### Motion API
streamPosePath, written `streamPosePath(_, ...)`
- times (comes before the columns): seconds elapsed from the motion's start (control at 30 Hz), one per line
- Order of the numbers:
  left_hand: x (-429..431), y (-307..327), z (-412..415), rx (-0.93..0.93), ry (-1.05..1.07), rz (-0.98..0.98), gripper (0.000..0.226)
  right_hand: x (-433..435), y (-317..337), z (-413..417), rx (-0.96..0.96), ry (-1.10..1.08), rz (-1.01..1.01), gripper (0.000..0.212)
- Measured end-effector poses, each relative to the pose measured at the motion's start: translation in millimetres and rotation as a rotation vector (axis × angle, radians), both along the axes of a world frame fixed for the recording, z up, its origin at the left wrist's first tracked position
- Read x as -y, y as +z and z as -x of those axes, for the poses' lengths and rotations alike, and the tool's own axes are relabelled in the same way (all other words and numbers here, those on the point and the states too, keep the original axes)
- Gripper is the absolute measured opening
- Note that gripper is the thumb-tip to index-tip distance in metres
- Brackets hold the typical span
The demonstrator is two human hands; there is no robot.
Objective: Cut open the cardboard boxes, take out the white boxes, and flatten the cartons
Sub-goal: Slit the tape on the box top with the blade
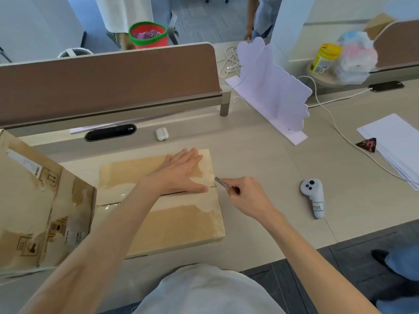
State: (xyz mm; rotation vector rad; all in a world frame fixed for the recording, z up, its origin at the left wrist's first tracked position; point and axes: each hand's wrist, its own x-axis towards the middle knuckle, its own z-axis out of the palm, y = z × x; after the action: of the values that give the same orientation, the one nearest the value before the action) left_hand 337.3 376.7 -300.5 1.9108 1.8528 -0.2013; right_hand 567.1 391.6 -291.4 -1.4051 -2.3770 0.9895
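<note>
A closed cardboard box (179,225) lies flat on the desk in front of me, with torn tape patches on its lid. My left hand (181,172) presses flat on the far half of the lid, fingers straight, thumb along the centre seam. My right hand (247,196) grips a small metal blade (221,181) whose tip touches the right end of the seam, at the box's right edge. A second, larger cardboard box (38,207) with printed handling marks stands at the left. No white box is in view.
A white controller (314,198) lies on the desk to the right. An earbud case (161,134) sits behind the box, near a brown divider (108,80). A white foam stand (272,91), cables, a paper stack (394,143) and a yellow jar (325,57) are further right.
</note>
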Motion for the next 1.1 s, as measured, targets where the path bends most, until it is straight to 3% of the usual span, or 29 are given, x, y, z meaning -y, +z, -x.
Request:
streamPosePath(0.23,-0.6,1.6,-4.8,-0.037,-0.017,0.011,0.117,2.7,7.2,-3.6,0.057,0.07,0.038,0.036)
streamPosePath(0.53,-8.4,8.8,-0.8,-0.091,-0.059,-0.008,0.106,6.6,5.6,-8.6,0.114,0.072,-0.01,0.028)
streamPosePath(0.67,-7.1,11.1,-8.0,-0.212,-0.153,-0.122,0.103,7.1,8.9,-11.7,-0.004,-0.059,-0.014,0.025)
streamPosePath(0.83,-11.1,8.2,-16.8,-0.409,-0.366,-0.225,0.078,8.6,7.9,-12.4,-0.054,-0.116,0.023,0.032)
streamPosePath(1.0,-8.3,4.7,-8.3,-0.422,-0.412,-0.304,0.081,0.0,-1.0,-10.9,-0.121,-0.218,0.066,0.033)
streamPosePath(1.1,-4.7,2.1,-6.8,-0.421,-0.373,-0.273,0.084,-12.1,-7.5,-2.2,-0.161,-0.233,0.137,0.021)
